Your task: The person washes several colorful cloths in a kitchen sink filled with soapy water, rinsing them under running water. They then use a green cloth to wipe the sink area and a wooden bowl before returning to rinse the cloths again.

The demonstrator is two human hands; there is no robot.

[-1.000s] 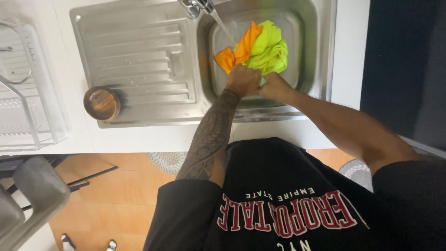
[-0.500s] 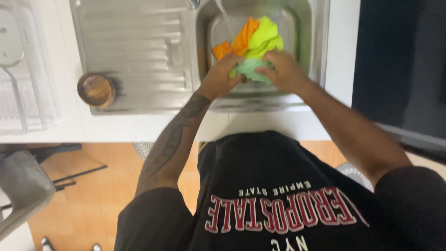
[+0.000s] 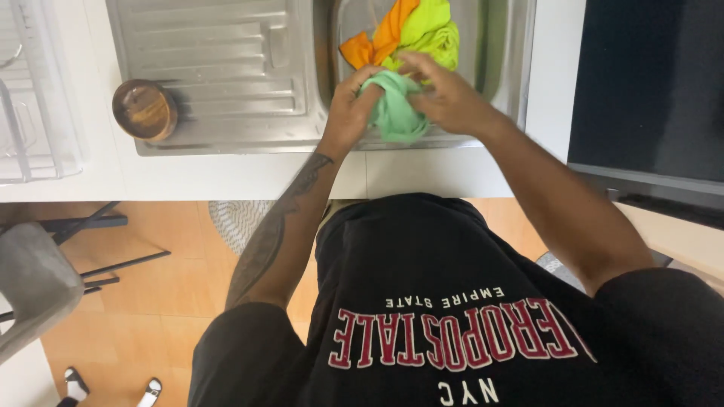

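Over the steel sink basin (image 3: 504,68), my left hand (image 3: 348,113) and my right hand (image 3: 445,94) both grip a bunched pale green cloth (image 3: 394,113) between them. Just beyond the hands, an orange cloth (image 3: 378,38) and a bright yellow-green cloth (image 3: 431,30) lie in the basin. A thin stream of water falls at the top of the basin, behind the cloths. The lower part of the green cloth hangs over the sink's front rim.
A ribbed steel drainboard (image 3: 219,68) lies left of the basin, with a round brown bowl (image 3: 145,109) on its near left corner. A white wire dish rack (image 3: 30,98) stands further left. A black cooktop (image 3: 648,90) is at the right. A grey chair (image 3: 34,283) stands below left.
The hands have drawn a pale green cloth out of the bundle toward the sink's front edge and bunched it between them. The camera view has shifted, so the sink sits higher.
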